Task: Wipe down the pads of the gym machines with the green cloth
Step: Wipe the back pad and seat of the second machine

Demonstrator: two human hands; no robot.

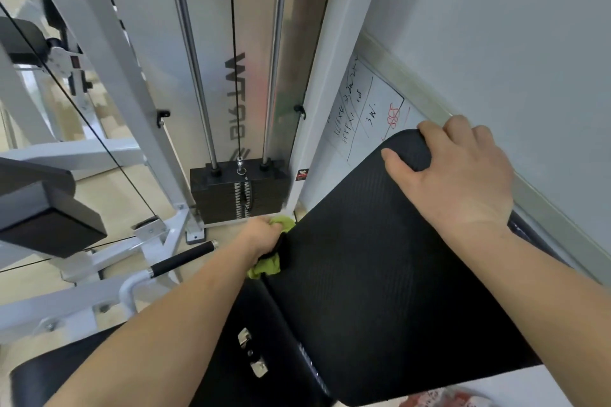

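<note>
A large black back pad (pixel 373 274) of a gym machine tilts across the lower right. My right hand (pixel 456 175) grips its upper end, fingers wrapped over the rounded edge. My left hand (pixel 264 236) is closed on the green cloth (pixel 267 266) and presses it against the pad's left side edge; green shows above and below my fist. A black seat pad (pixel 43 377) lies at the bottom left under my left forearm.
A black weight stack (pixel 238 192) with chrome guide rods stands straight ahead inside a white frame. A black-gripped handle (pixel 182 259) juts out to the left. Another padded machine (pixel 43 218) sits at the left. A whiteboard (pixel 370 109) leans on the right wall.
</note>
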